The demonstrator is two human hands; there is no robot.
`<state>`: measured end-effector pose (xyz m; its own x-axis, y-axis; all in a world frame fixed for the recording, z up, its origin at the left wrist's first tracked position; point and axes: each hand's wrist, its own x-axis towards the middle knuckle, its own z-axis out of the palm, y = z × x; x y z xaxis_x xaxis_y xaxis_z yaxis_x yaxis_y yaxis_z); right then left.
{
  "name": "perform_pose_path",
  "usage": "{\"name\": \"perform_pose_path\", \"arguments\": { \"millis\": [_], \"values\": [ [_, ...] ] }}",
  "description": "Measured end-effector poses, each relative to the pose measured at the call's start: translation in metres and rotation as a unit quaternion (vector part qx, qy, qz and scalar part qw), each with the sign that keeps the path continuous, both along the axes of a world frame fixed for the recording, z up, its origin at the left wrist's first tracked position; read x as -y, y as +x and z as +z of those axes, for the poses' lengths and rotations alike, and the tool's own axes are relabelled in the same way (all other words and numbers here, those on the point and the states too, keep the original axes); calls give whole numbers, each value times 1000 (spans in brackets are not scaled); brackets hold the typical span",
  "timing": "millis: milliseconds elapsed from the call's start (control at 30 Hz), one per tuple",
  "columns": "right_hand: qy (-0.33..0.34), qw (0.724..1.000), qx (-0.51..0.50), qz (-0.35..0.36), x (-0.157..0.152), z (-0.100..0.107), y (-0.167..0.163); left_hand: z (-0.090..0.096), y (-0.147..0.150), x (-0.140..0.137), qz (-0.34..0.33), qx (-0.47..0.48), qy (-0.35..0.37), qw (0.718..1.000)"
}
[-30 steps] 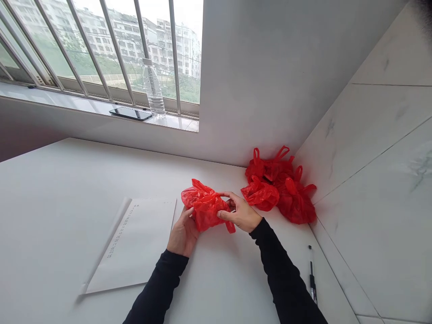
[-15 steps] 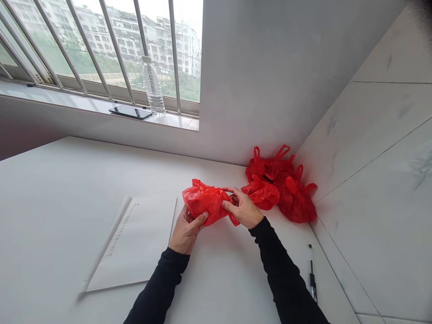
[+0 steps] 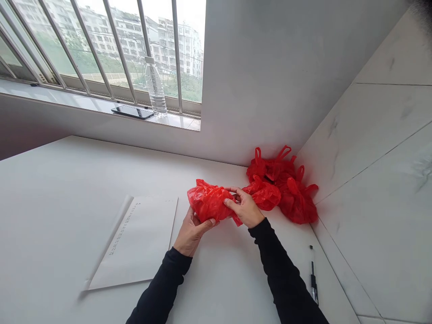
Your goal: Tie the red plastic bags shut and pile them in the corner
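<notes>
A red plastic bag point(image 3: 209, 202), crumpled and glossy, is held between both hands above the white table. My left hand point(image 3: 194, 231) cups it from below on the left, thumb along its lower front. On the right side, my right hand point(image 3: 245, 209) pinches the bag's gathered end between thumb and fingers, with a loose flap hanging beneath. Whatever the bag contains is hidden. Just beyond my right hand lie several more red plastic bags point(image 3: 295, 200), bunched in the corner with their handle loops sticking up.
Left of my hands, a white sheet or pad point(image 3: 141, 243) with a column of small writing lies on the table point(image 3: 67, 193). A pen point(image 3: 313, 281) rests near the right wall. On the windowsill are a water bottle point(image 3: 156, 92) and a dark phone point(image 3: 132, 112).
My left hand and the bag's left end have shifted slightly right, and the bag's surface looks more wrinkled. My right hand keeps its pinch on the bag.
</notes>
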<state>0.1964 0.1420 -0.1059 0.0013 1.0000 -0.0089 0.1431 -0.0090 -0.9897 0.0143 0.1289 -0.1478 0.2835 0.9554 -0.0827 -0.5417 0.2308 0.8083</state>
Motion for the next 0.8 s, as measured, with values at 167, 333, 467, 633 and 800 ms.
{"name": "perform_pose_path", "arguments": {
  "millis": [167,333,467,633,800],
  "values": [
    [-4,1000,11,23,1,2,-2,0,-1,-5,42,-33,18,998],
    [-12,1000,4,22,2,0,-3,-1,-3,-3,37,-49,20,998],
    [7,998,28,59,4,1,-4,0,-2,-2,23,-4,27,999],
    [17,994,57,96,7,6,-6,-1,-5,-6,66,22,-22,997],
    [-1,997,6,73,5,3,-7,2,-7,-5,89,35,-37,995]
  ]
}}
